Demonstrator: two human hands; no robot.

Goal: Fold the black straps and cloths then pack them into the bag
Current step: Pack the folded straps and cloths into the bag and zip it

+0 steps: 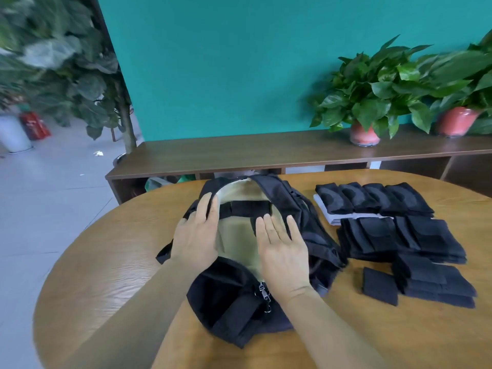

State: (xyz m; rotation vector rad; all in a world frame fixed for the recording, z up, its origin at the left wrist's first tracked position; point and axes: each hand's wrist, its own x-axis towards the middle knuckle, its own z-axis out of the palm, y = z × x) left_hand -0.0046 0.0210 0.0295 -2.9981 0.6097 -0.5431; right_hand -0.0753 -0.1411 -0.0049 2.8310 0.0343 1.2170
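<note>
On the bench [106,262], folded black cloths [399,235] await packing beside the open bag [239,296], where both hands' fingers [271,227] lie straight, gripping nothing.

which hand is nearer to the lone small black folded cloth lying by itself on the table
Right. The right hand lies flat over the open black fabric bag, on the side toward the lone small black folded cloth. The left hand rests on the bag's far edge, farther away.
</note>
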